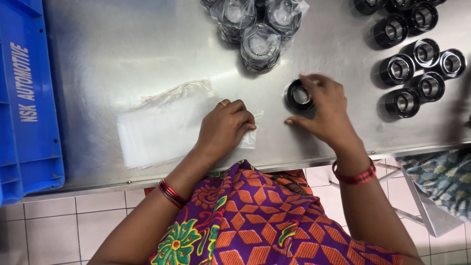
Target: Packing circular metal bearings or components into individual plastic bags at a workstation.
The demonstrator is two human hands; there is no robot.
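My left hand (225,127) rests on a stack of clear plastic bags (157,127) lying on the steel table (122,44), its fingers curled on the top bag's right end. My right hand (324,110) grips a black ring-shaped bearing (298,95) with a shiny metal bore, standing on the table just right of the bags. Red bangles sit on both wrists.
Several bagged bearings (260,46) lie at the top centre. Several loose black bearings (414,73) stand at the top right. A blue plastic crate (27,98) fills the left edge. The table's front edge runs just ahead of my body; a tiled floor lies below.
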